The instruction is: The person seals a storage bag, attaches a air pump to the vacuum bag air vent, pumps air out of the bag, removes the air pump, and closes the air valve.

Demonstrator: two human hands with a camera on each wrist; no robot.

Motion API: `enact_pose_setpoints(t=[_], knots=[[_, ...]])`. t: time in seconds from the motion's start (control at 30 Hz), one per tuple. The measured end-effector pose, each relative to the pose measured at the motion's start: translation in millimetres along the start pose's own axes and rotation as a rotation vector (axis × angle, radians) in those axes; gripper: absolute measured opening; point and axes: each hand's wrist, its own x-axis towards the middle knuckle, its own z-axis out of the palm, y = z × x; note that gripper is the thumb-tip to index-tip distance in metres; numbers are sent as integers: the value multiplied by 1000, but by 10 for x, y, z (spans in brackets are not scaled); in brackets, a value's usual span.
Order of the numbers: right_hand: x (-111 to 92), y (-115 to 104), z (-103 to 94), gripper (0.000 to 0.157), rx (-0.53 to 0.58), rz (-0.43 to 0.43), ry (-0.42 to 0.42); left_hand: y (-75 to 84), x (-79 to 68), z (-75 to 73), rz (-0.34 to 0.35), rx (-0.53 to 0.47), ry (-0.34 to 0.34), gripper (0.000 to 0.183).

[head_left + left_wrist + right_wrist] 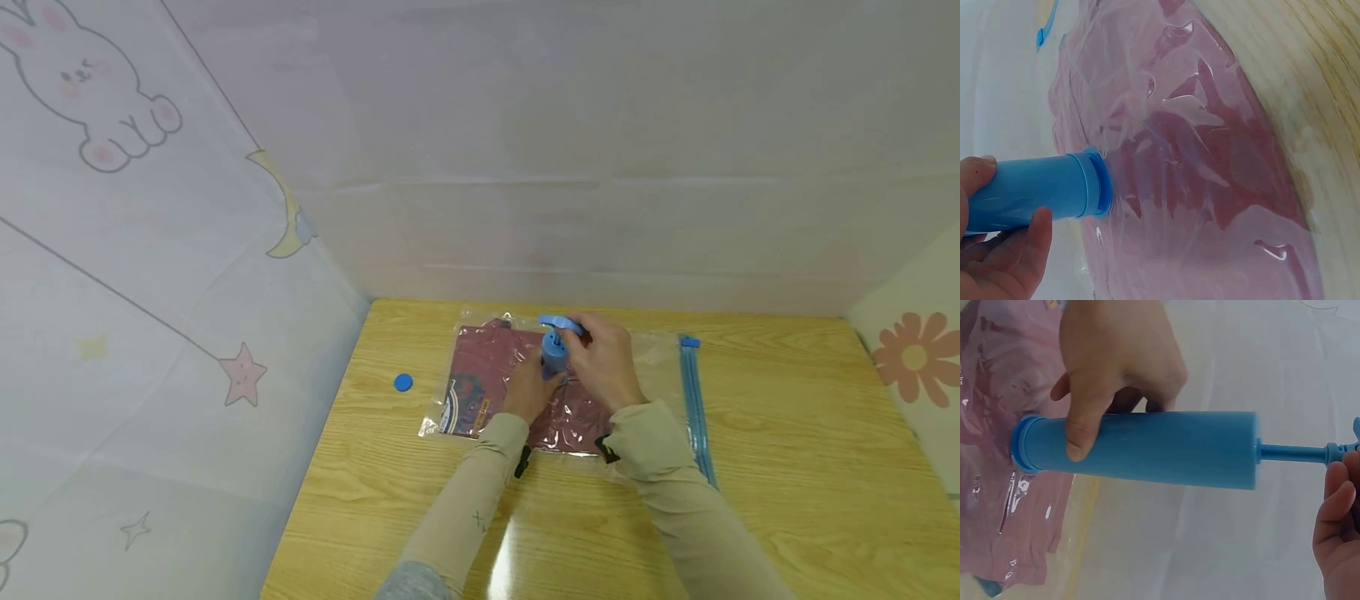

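A blue hand pump (1204, 450) stands upright on a clear vacuum storage bag (652, 367), its base against the bag's surface. Inside the bag lies a folded dark red garment (480, 350) with a printed patch near its left end. My left hand (527, 387) grips the pump's barrel low down, thumb on one side and fingers on the other. With my right hand (603, 358) I hold the blue handle (558, 322) at the top. Part of the pump's thin rod (1292, 454) shows between barrel and handle. The valve beneath the pump is hidden.
A round blue cap (403, 382) lies on the wooden table (352, 500) to the left of the bag. Along the bag's right end runs a blue zip seal with a blue slider (690, 342). Patterned cloth walls (480, 225) stand behind the table and at both sides.
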Motion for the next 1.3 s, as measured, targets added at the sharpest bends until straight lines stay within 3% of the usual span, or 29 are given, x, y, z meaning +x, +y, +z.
enact_pose_setpoints(t=[0.27, 0.9, 1.0, 1.13, 1.3], knots=[[-37, 111, 74, 13, -19, 20, -34, -21, 5, 3, 31, -19, 6, 44], [-100, 286, 167, 17, -52, 66, -80, -15, -13, -9, 29, -17, -7, 48], [-118, 311, 155, 25, -33, 80, -102, -10, -19, -8, 21, -16, -14, 47], [-143, 380, 156, 50, -11, 137, -147, -12, -23, -4, 6, -14, -7, 43], [-161, 465, 207, 67, -22, 225, -233, -16, -30, 11, 7, -33, 42, 42]])
